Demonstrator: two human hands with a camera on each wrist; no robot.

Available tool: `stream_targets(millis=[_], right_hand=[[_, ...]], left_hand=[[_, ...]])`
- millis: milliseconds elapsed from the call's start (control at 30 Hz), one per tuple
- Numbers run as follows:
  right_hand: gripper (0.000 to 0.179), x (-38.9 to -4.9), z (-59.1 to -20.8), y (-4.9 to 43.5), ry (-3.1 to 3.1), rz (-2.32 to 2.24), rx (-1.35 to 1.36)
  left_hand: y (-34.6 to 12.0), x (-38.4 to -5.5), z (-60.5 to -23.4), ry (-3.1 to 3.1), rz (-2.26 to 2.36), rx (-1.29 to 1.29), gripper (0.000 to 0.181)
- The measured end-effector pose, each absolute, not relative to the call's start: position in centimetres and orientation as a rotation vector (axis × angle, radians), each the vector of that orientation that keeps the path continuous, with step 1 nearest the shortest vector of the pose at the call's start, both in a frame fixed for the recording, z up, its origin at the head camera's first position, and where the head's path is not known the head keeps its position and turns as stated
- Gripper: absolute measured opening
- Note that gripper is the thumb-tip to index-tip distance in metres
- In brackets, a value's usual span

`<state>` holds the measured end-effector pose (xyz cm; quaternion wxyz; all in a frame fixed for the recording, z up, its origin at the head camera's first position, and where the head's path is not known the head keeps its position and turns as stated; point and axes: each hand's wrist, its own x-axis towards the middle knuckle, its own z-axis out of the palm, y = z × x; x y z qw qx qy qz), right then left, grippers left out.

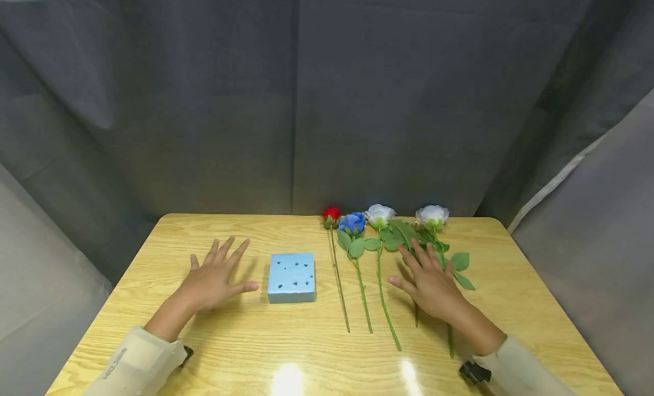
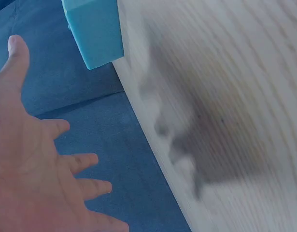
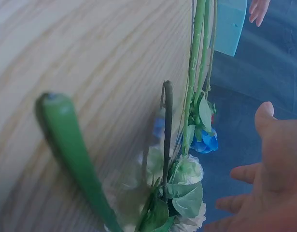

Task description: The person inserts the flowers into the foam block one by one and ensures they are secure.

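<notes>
My left hand [image 1: 206,285] hovers over the table left of a light blue foam block [image 1: 291,295], fingers spread and holding nothing. The block lies flat, with several small holes in its top. To its right lie artificial roses with their blooms toward the back: a red rose [image 1: 331,214], a blue rose [image 1: 352,222], a white rose [image 1: 380,213] and a second white rose [image 1: 432,214]. Above the rightmost stems my right hand [image 1: 434,288] is held spread and holds nothing. Under it runs a dark stem [image 3: 168,130], whose bloom I cannot make out.
The wooden table [image 1: 219,356] carries the block and the flowers. Behind it hangs a dark grey curtain [image 1: 230,101], close to the back edge. Lighter grey cloth [image 1: 598,214] hangs at the right side.
</notes>
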<state>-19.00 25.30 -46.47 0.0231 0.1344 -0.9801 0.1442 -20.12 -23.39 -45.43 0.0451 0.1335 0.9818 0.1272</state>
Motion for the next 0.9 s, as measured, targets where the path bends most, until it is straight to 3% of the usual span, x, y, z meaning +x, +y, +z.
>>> stream_targets(millis=[400,900], right_hand=[[0.083,-18.8,-46.3,24.6,-3.022,0.477,0.447],[0.083,-18.9,-46.4,23.8,-3.017,0.603,0.512]], left_hand=[[-22.5,-20.0,-45.4,2.968,0.499,0.449,0.107],[-21.4,-20.9,-46.1,2.768,0.785,0.586,0.124]])
